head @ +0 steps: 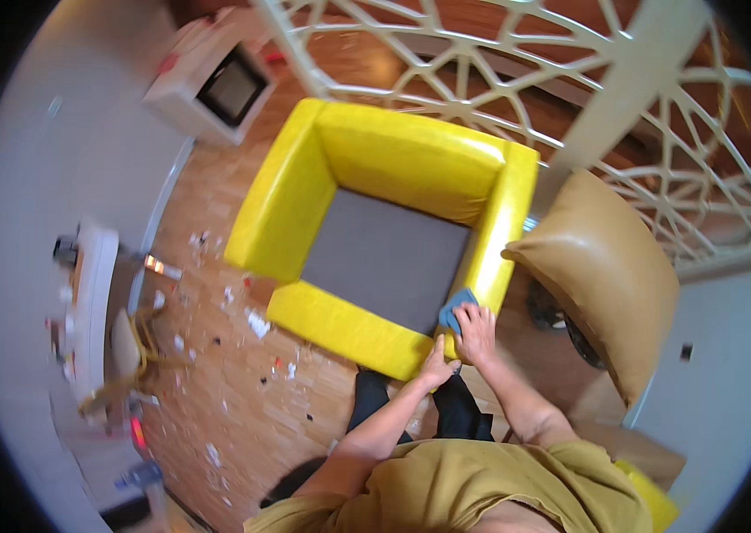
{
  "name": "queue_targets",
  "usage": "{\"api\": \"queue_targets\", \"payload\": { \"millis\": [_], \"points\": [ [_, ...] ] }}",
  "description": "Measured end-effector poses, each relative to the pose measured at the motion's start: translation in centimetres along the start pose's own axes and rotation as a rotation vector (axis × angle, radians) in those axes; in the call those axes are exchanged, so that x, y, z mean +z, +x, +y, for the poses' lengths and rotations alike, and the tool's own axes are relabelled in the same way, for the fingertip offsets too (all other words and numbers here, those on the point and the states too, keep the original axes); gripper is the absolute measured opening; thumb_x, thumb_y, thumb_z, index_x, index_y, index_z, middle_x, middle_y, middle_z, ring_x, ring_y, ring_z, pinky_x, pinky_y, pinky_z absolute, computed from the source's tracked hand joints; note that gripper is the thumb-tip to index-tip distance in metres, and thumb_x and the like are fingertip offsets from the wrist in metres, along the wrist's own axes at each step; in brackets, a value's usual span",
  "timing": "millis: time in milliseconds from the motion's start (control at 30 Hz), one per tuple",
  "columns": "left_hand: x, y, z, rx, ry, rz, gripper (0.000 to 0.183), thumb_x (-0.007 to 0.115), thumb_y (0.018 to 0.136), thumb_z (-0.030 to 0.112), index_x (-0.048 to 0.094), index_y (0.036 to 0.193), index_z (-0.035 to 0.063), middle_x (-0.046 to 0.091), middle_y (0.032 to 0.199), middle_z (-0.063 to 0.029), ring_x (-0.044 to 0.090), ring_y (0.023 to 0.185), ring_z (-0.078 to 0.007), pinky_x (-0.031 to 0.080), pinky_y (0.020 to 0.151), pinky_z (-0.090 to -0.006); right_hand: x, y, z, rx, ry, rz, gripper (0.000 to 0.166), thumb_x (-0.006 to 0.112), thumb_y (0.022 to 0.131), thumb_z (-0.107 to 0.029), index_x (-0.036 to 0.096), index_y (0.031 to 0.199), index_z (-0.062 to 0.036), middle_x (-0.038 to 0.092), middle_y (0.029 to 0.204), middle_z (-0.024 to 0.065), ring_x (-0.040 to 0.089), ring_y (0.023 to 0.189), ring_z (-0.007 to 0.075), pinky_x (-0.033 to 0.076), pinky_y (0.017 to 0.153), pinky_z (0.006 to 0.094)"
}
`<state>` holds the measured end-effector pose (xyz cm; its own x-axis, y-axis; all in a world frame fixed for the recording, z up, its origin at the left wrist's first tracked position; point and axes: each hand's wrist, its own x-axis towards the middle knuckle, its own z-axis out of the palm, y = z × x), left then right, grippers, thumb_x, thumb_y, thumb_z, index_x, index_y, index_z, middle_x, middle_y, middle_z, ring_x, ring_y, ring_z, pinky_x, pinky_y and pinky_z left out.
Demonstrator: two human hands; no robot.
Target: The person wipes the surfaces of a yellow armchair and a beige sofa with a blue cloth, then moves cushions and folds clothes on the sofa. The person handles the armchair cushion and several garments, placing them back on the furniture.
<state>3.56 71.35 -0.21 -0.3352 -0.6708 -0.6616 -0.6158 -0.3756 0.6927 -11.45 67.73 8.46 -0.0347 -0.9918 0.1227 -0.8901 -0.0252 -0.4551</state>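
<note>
Before me stands a yellow armchair (409, 136) with a smooth, shiny cover and no seat cushion in it. Its grey seat base (385, 250) lies bare between the arms. My right hand (477, 333) grips a folded blue cloth (458, 308) against the inner front part of the right armrest (497, 246). Lower down, my left hand (439, 368) touches the chair's front corner, where the front rail (349, 326) meets that armrest. Nothing shows in the left hand, though part of its fingers is hidden.
Right of the chair leans a large tan cushion (609, 266), close to the armrest. Behind runs a white lattice screen (462, 53). A white cabinet (215, 86) stands back left. Paper scraps (257, 324) litter the wood floor. At left are a white table (97, 300) and a chair (127, 343).
</note>
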Motion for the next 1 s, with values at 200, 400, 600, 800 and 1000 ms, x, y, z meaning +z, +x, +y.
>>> {"api": "queue_targets", "payload": {
  "millis": [200, 400, 600, 800, 1000],
  "points": [
    [-0.3, -4.7, -1.8, -0.187, -0.225, -0.185, 0.039, 0.067, 0.078, 0.018, 0.064, 0.111, -0.0007, 0.068, 0.097, -0.0152, 0.065, 0.086, -0.0287, 0.052, 0.074, -0.0393, 4.7, -10.1, -3.6, 0.075, 0.189, -0.208, 0.040, 0.066, 0.079, -0.009, 0.061, 0.118, -0.0076, 0.059, 0.116, 0.0130, 0.054, 0.105, 0.0374, 0.043, 0.092, 0.0478],
    [-1.4, -12.4, -9.0, -0.014, -0.436, -0.206, 0.081, 0.075, 0.074, 0.014, 0.039, 0.145, 0.0008, 0.064, 0.096, -0.0083, 0.060, 0.078, -0.0176, 0.050, 0.064, -0.0313, 9.3, -18.8, -0.3, 0.782, 0.804, -0.740, 0.034, 0.061, 0.097, -0.022, 0.061, 0.121, 0.0026, 0.068, 0.108, 0.0094, 0.061, 0.094, 0.0188, 0.050, 0.086, 0.0357],
    [-6.4, -19.1, -16.7, -0.042, -0.753, 0.526, 0.051, 0.075, 0.083, 0.020, 0.056, 0.126, 0.0003, 0.070, 0.097, -0.0137, 0.067, 0.084, -0.0211, 0.054, 0.074, -0.0337, 8.6, -11.6, -4.8, 0.494, 0.922, -0.933, 0.026, 0.062, 0.098, -0.025, 0.067, 0.107, -0.0014, 0.068, 0.091, 0.0024, 0.060, 0.076, 0.0138, 0.050, 0.071, 0.0309],
    [-5.7, -27.3, -20.7, -0.205, -0.665, 0.962, 0.048, 0.071, 0.084, 0.033, 0.060, 0.121, 0.0050, 0.069, 0.105, -0.0149, 0.066, 0.097, -0.0260, 0.052, 0.085, -0.0364, 8.5, -6.0, -11.4, 0.471, 1.048, -1.082, 0.034, 0.060, 0.099, -0.032, 0.065, 0.109, 0.0005, 0.070, 0.098, 0.0084, 0.068, 0.085, 0.0188, 0.056, 0.076, 0.0326],
    [0.6, -30.7, -17.8, -0.214, -0.805, 1.154, 0.051, 0.071, 0.084, 0.041, 0.060, 0.119, 0.0050, 0.067, 0.100, -0.0125, 0.065, 0.093, -0.0233, 0.052, 0.082, -0.0352, 7.1, -9.1, -16.4, 0.369, 0.775, -1.411, 0.046, 0.067, 0.094, -0.042, 0.063, 0.113, -0.0011, 0.068, 0.098, 0.0065, 0.065, 0.084, 0.0162, 0.054, 0.077, 0.0316]
  ]
}}
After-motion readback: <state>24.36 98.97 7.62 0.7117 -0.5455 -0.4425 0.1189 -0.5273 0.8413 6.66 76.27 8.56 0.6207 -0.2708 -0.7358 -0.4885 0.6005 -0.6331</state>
